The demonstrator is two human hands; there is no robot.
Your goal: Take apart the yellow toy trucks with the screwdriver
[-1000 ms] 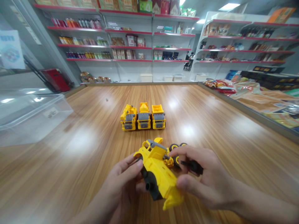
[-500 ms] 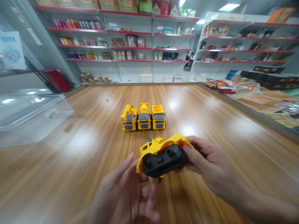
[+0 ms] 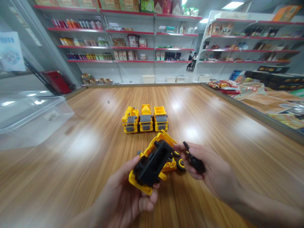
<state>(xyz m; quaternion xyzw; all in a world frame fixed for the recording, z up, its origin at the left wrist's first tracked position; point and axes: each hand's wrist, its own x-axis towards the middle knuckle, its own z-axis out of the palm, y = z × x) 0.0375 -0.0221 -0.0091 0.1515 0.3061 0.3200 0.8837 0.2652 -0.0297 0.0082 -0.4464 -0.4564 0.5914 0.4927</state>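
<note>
My left hand (image 3: pixel 127 196) is closed round a yellow toy truck body (image 3: pixel 153 160), turned so its black underside faces me. My right hand (image 3: pixel 210 172) is closed on a small black tool (image 3: pixel 193 160), its tip pointing up just right of the truck. Loose yellow-and-black wheels (image 3: pixel 179 161) lie on the wooden table (image 3: pixel 78 148) between my hands. Three small yellow toy trucks (image 3: pixel 145 118) stand side by side in a row farther back.
A clear plastic bin (image 3: pixel 28 118) stands on the table at the left. Packaged goods (image 3: pixel 261 95) lie along the right edge. Store shelves (image 3: pixel 133 41) with goods line the back wall. A red trolley (image 3: pixel 55 80) stands at the back left.
The truck body passed from my right hand to my left and turned over, underside up. My right hand let go of it and now holds only the black tool.
</note>
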